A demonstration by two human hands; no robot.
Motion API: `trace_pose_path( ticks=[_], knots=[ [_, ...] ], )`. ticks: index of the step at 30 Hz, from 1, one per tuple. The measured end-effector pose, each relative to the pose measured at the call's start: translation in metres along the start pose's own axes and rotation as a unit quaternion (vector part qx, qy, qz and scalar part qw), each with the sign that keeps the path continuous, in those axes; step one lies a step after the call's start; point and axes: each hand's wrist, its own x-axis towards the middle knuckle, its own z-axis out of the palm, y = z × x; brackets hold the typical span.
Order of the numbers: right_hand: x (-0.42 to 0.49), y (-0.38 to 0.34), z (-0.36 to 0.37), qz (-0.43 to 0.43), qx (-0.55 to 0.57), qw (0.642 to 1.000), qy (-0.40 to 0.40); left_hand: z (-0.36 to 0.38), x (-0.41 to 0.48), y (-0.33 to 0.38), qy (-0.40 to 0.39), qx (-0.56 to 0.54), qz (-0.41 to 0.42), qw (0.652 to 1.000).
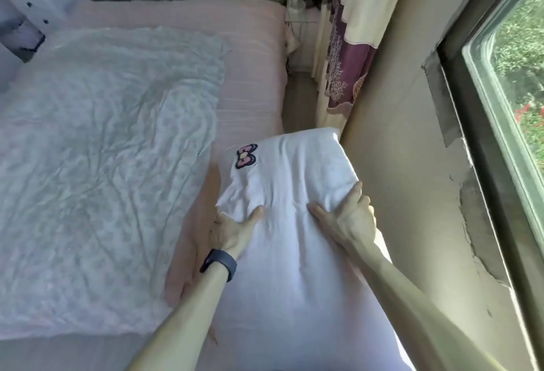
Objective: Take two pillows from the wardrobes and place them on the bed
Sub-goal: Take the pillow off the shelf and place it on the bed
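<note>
A white pillow [294, 223] fills the near foreground, held out over the right edge of a pink bed [250, 76]. Farther left, a crumpled pale blanket [103, 164] covers most of the mattress. The left hand [232, 229], with a dark wristband [219, 264], grips the pillow's left side, thumb on top, fingers seemingly tucked beneath. A pink bow patch [246, 155] marks the pillow's far corner. The right hand [350, 220] clamps the right side. Beyond hang patterned curtains [338, 61]; a window [515, 76] stands at far right.
</note>
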Motion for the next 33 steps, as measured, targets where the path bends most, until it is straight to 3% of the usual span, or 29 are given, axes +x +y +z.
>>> trace_pose_path(
  ticks=[10,26,33],
  knots=[
    [0.123,-0.083,0.025,-0.067,-0.058,0.996,-0.018,0.013,0.114,0.061,0.052,0.027,-0.015,0.998],
    [0.405,-0.318,-0.009,-0.139,-0.056,0.989,-0.001,-0.027,0.355,0.308,0.126,0.034,-0.032,0.991],
    [0.549,-0.421,-0.031,-0.228,-0.010,0.973,-0.026,-0.041,0.455,0.414,0.166,-0.021,-0.045,0.985]
  ],
)
